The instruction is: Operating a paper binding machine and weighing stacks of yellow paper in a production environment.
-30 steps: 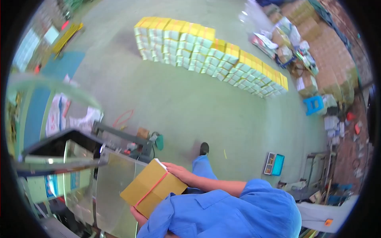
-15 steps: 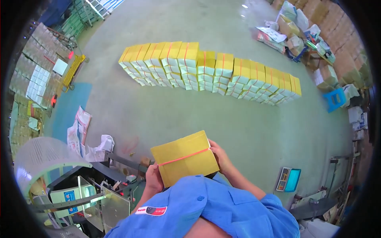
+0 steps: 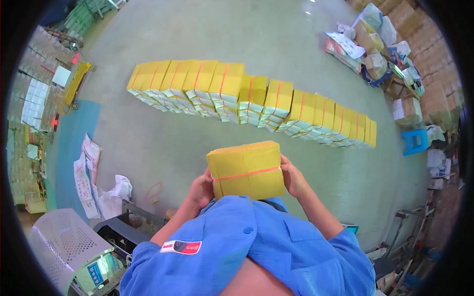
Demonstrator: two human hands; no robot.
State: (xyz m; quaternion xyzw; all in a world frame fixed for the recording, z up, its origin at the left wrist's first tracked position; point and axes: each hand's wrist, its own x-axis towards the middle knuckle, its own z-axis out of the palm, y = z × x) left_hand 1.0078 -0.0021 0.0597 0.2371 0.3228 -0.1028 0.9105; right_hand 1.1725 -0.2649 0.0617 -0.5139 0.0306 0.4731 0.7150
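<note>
Close in front of my body I hold a bundle of paper (image 3: 247, 160) with a yellow-brown cover and a pink strap running across it. My left hand (image 3: 202, 190) is closed on its left side and my right hand (image 3: 293, 176) grips the right side. Fingertips of both hands are partly hidden under the bundle. Farther off, a long row of stacked bundles (image 3: 201, 79) stands on the floor, with matching yellow-brown tops, white sides and pink straps. The left part of that row rises higher than the right part.
A machine with a perforated cover (image 3: 64, 246) stands at near left, with white sacks (image 3: 86, 172) beyond it. A yellow trolley (image 3: 76, 89) is at far left. To the right are a blue stool (image 3: 414, 142), bags and cartons (image 3: 407, 109).
The bundle has moved forward and right, turning more level, with both hands still on it. My view has shifted nearer to the row of stacks.
</note>
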